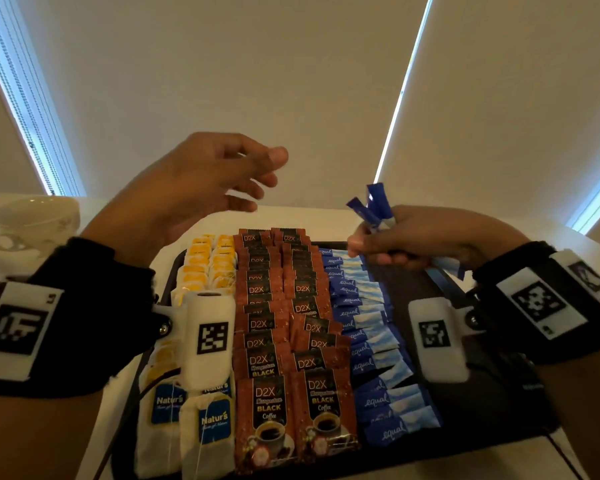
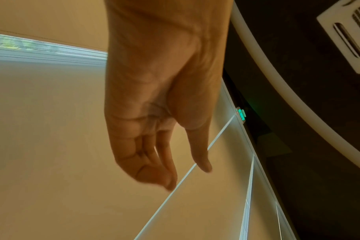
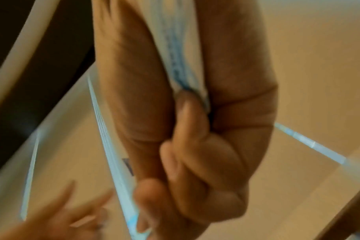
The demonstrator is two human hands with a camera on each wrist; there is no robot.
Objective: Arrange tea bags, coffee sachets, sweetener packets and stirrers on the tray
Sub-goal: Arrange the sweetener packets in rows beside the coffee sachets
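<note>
1. The thing in hand is a small bundle of stirrers [image 1: 374, 209] in blue and white paper wrappers. My right hand [image 1: 420, 237] holds them above the far right part of the tray [image 1: 499, 386]. The blue ends stick up and fan out, and the other ends come out low on the wrist side.
2. My right grip is clamped on the bundle, with the fingers curled around its middle. The right wrist view is blurred, but it shows the wrapper paper squeezed between the fingers.
3. I judge the stirrers to be very light and thin, and the paper smooth, so single pieces can slip out of the bundle. I think it is better to hold near the middle, as now, and to pinch one piece at its end when I take it out.
4. My left hand [image 1: 201, 181] is raised above the far edge of the tray, to the left of the stirrers. Its grip is apart, the fingers loose, and it holds nothing.
5. On the tray the tea bags [image 1: 205, 424] lie at the left, the coffee sachets [image 1: 267, 410] fill two columns in the middle, and the sweetener packets [image 1: 381, 400] make a column at their right.
6. The right strip of the tray is bare, so I judge the stirrers belong there.
7. The tray stands on the white counter [image 1: 94, 445]. A teacup [image 1: 35, 220] stands at the far left.
</note>
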